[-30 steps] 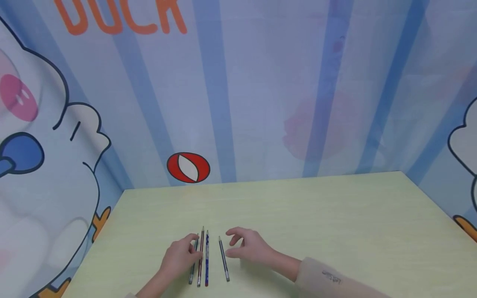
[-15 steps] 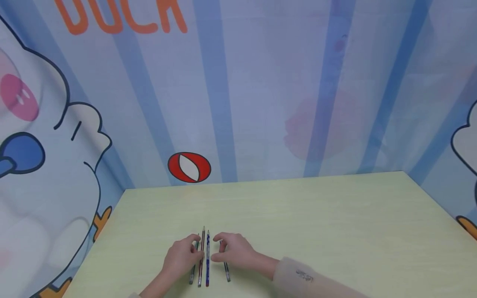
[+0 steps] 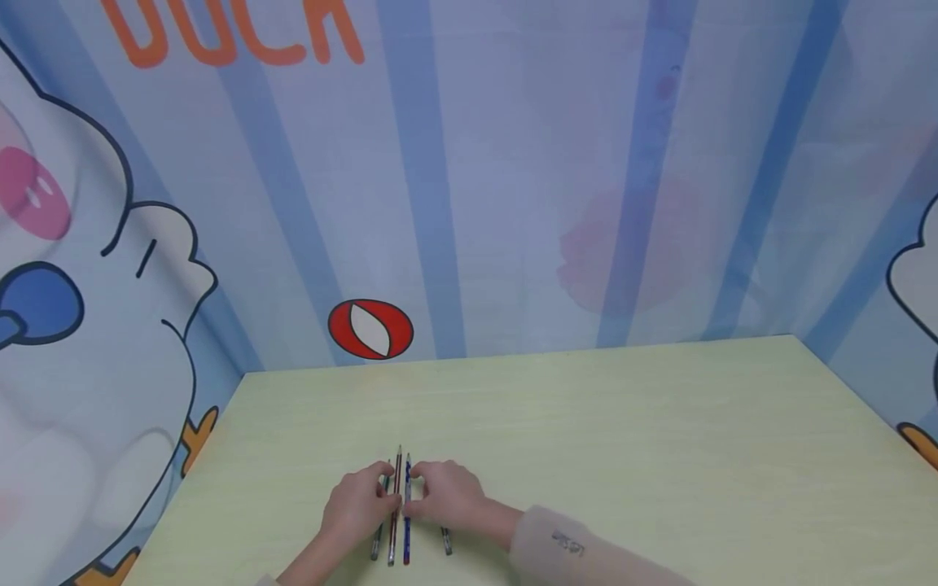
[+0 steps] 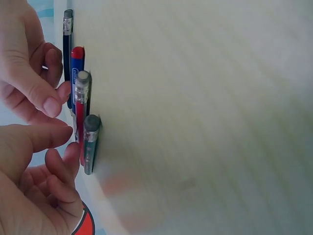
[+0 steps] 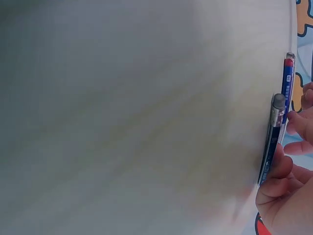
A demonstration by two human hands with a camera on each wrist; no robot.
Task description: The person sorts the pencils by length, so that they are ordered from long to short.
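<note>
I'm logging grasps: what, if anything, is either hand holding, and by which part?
Cannot tell: the left hand is at the slim red metal-ferruled pencil, the right hand at the slim blue red-ended pencil; no grip shows clearly.

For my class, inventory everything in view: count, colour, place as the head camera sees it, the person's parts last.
Green pencil: 1, dark green, leftmost
Red pencil: 1, dark red, second
Blue pencil: 1, blue with red end, third
Navy pencil: 1, dark blue, rightmost, partly hidden
Table: 1, pale yellow-green, beneath
Backdrop: 1, blue-striped, behind the table
Letters: 4, orange, backdrop's top left
Oval: 1, red and white, low on backdrop
Cartoon shapes: several, mostly white, both sides
Sleeves: 2, beige, at the wrists
Left hand: 1, over the green and red pencils
Right hand: 1, by the blue pencil
</note>
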